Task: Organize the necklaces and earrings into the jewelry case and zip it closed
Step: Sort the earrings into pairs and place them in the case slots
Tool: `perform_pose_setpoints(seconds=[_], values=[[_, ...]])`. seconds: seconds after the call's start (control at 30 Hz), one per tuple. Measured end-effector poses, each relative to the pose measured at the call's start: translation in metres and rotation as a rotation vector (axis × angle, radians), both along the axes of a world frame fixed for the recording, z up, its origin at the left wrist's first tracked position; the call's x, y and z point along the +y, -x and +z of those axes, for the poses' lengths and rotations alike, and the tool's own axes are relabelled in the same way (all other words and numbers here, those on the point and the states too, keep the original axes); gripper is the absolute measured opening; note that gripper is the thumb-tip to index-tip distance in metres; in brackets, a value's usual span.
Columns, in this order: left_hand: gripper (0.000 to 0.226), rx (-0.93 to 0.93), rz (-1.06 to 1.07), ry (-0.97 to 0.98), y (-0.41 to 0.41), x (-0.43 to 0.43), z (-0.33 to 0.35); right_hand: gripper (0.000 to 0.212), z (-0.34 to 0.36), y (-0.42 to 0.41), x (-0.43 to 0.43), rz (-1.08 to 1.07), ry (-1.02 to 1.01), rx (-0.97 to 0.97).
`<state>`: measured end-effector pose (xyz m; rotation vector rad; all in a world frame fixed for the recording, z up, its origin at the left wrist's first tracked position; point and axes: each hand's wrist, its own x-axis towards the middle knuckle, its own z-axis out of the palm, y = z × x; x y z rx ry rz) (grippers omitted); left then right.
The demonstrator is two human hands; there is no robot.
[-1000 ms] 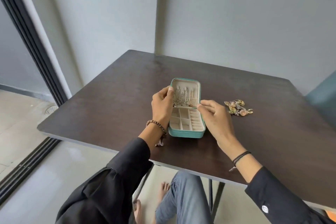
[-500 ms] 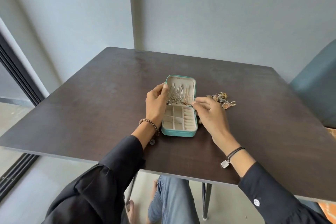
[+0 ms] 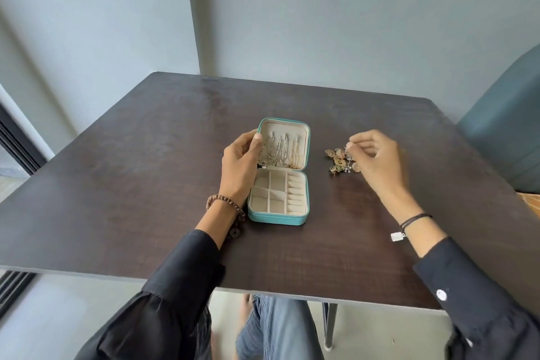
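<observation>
Table (image 3: 146, 169): left hand (image 3: 238, 168) grip holds jewelry case (image 3: 277, 218) lid; right hand (image 3: 380, 161) seemingly pinches earrings (image 3: 336, 158); chair (image 3: 505, 126) right

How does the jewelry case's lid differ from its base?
The lid carries hanging necklaces; the base looks empty. The lid is one undivided panel; the base is split into compartments. The left hand grips the lid's edge, not the base. Both are teal outside, cream inside.

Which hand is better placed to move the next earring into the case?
The right hand. Its fingers pinch at the earrings beside the jewelry case, while the left hand grips the lid's edge, steadying it.
</observation>
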<state>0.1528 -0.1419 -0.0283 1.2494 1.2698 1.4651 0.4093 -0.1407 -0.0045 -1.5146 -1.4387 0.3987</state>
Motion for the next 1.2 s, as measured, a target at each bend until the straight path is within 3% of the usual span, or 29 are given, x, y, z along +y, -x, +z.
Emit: perform_pose_setpoints(seconds=[0.17, 0.33, 0.53, 0.77, 1.0, 1.2], values=[[0.032, 0.008, 0.013, 0.005, 0.0, 0.001, 0.0, 0.012, 0.003, -0.011, 0.014, -0.07, 0.0, -0.191], [0.033, 0.013, 0.017, 0.009, 0.0, 0.0, 0.001, 0.032, 0.005, -0.021, 0.024, 0.058, 0.261, -0.28], [0.034, 0.028, 0.023, 0.018, -0.001, -0.001, 0.003, 0.029, 0.005, -0.025, 0.019, 0.144, 0.266, -0.18], [0.034, 0.026, 0.015, 0.017, 0.0, -0.003, 0.003, 0.014, -0.012, -0.032, 0.017, 0.105, 0.107, -0.062], [0.03, 0.006, 0.022, 0.0, -0.001, -0.001, 0.001, 0.009, -0.014, -0.036, 0.017, 0.074, 0.076, 0.16], [0.03, 0.008, 0.017, -0.004, -0.002, -0.001, 0.001, 0.007, -0.009, -0.029, 0.011, 0.051, 0.028, 0.123]])
